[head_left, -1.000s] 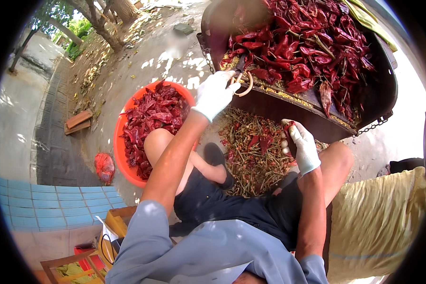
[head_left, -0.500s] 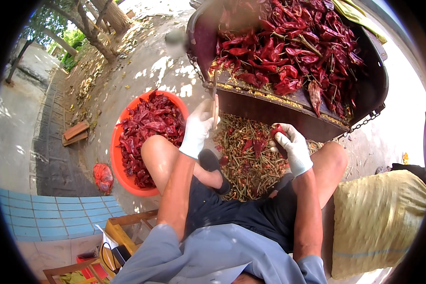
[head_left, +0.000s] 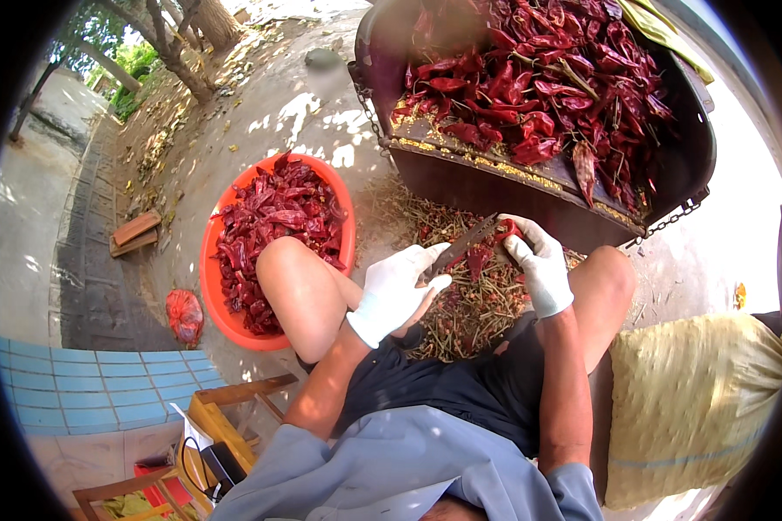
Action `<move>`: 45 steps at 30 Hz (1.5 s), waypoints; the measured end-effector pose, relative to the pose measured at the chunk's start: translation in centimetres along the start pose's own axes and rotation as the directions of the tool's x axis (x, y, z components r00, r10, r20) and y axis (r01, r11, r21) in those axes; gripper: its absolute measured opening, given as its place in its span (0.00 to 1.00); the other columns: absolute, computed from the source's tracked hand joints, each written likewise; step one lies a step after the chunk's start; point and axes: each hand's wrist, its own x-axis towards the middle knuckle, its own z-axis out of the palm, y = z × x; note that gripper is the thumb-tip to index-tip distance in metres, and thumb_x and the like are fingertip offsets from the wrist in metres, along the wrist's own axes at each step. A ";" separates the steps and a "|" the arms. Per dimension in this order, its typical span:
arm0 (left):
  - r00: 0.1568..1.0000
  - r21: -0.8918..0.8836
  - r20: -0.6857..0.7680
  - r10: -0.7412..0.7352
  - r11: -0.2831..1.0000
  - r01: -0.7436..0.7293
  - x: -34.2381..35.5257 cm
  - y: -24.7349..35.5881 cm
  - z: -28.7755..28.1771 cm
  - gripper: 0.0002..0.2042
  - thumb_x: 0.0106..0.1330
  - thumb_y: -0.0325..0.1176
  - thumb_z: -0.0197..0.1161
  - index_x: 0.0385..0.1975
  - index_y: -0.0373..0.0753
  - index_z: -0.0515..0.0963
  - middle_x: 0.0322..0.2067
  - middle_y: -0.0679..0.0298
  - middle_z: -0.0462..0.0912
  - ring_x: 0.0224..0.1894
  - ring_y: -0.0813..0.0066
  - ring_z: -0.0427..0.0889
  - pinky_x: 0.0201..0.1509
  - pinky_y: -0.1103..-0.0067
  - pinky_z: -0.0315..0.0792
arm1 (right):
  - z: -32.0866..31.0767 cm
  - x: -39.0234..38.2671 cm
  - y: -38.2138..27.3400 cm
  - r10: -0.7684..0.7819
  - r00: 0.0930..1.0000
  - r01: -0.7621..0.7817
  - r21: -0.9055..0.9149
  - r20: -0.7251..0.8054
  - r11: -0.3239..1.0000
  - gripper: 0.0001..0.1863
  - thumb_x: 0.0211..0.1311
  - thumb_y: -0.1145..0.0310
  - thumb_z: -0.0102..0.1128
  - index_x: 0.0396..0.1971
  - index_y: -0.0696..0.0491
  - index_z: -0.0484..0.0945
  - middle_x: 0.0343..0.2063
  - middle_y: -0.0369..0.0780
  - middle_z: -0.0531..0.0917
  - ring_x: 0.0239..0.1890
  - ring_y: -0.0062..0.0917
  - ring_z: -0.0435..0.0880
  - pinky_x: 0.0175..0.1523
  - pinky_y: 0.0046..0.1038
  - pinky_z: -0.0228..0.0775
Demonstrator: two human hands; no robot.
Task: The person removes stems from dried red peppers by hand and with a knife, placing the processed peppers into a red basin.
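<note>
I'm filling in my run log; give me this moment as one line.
left hand: scissors | right hand: red chili at blades | between knees: stem pile | left: orange basin

Harsh daylight falls from above, dappling the ground [head_left: 304,113] with leaf shadows. Glare washes out the right side beside the sack [head_left: 695,399]. Fisheye bending curves the edges inside a black rim; the centre stays sharp.
</note>
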 end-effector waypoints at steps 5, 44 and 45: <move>0.997 0.087 0.020 0.077 0.993 -0.079 -0.9 -1.0 0.6 0.22 0.57 0.41 0.71 0.52 0.42 0.80 0.32 0.60 0.80 0.33 0.59 0.81 0.37 0.72 0.75 | 0.1 -0.4 0.2 -0.036 0.999 0.035 -0.047 -0.009 0.998 0.18 0.69 0.74 0.57 0.57 0.59 0.76 0.44 0.35 0.82 0.43 0.16 0.80 0.51 0.20 0.76; 0.826 -0.437 0.553 0.112 0.882 0.173 -2.3 -7.8 2.7 0.08 0.72 0.28 0.55 0.41 0.30 0.79 0.28 0.69 0.75 0.29 0.88 0.71 0.30 0.87 0.67 | -0.4 -1.5 1.1 -0.166 0.927 0.355 -0.639 0.337 0.682 0.15 0.61 0.78 0.60 0.48 0.56 0.81 0.37 0.45 0.84 0.39 0.36 0.84 0.46 0.31 0.75; 0.829 -0.469 0.548 0.114 0.862 0.192 -2.4 -8.4 3.2 0.09 0.72 0.28 0.56 0.43 0.30 0.79 0.29 0.69 0.76 0.30 0.88 0.72 0.31 0.87 0.67 | -0.5 -1.5 1.3 -0.165 0.924 0.360 -0.639 0.345 0.680 0.14 0.63 0.78 0.59 0.49 0.57 0.80 0.38 0.44 0.84 0.39 0.35 0.84 0.46 0.30 0.75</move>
